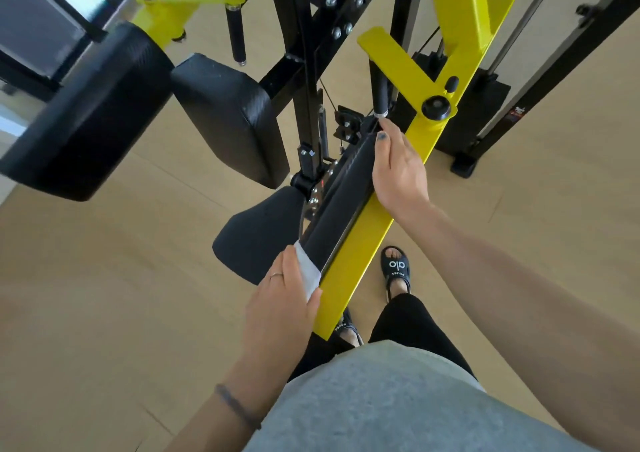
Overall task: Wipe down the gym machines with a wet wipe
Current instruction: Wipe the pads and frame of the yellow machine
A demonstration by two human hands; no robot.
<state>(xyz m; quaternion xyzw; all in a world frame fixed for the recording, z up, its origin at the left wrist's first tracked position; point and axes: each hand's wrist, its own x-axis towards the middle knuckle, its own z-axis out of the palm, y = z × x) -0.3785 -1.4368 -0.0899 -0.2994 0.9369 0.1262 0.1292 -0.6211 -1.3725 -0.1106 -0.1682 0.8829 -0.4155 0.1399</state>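
A yellow and black gym machine fills the view. Its long black arm pad point(341, 202) lies on a yellow arm point(360, 244) running from upper right to lower centre. My left hand point(280, 299) holds a white wet wipe point(308, 273) pressed against the near end of that pad, thumb and fingers wrapped round it. At the far end of the pad, my right hand point(398, 167) grips the pad's edge, with its thumb on top, just below a black handle grip point(381, 95).
A black seat point(256, 240) sits left of the pad, and two larger black pads point(86, 116) point(232, 119) hang at the upper left. The black frame and weight stack point(485, 105) stand at the upper right. My sandalled feet point(396, 271) stand on the pale wood floor under the yellow arm.
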